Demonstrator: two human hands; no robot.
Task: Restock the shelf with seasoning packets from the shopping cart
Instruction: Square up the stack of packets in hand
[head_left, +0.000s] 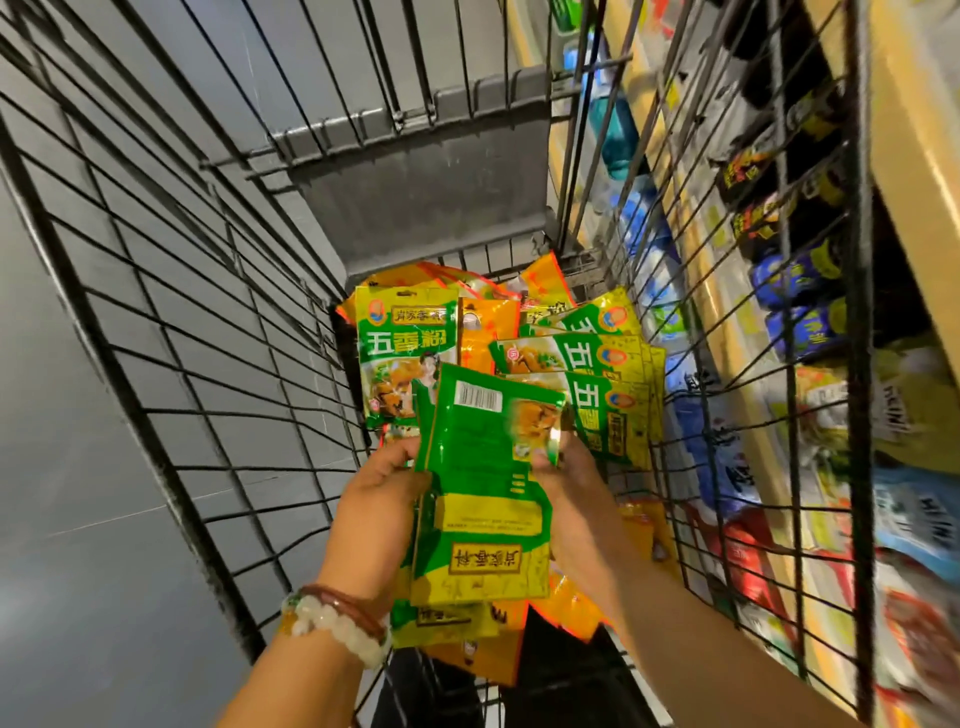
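Both hands are down inside a black wire shopping cart. Between them they hold a stack of green and yellow seasoning packets, back side up with a barcode showing. My left hand grips the stack's left edge; a bead bracelet sits on that wrist. My right hand grips the right edge near the top. More green and yellow packets and orange packets lie loose on the cart floor, beyond and below the held stack.
The store shelf runs along the right side behind the cart's wire wall, filled with blue, black and white packaged goods. A grey fold-down flap closes the cart's far end. Grey floor lies to the left.
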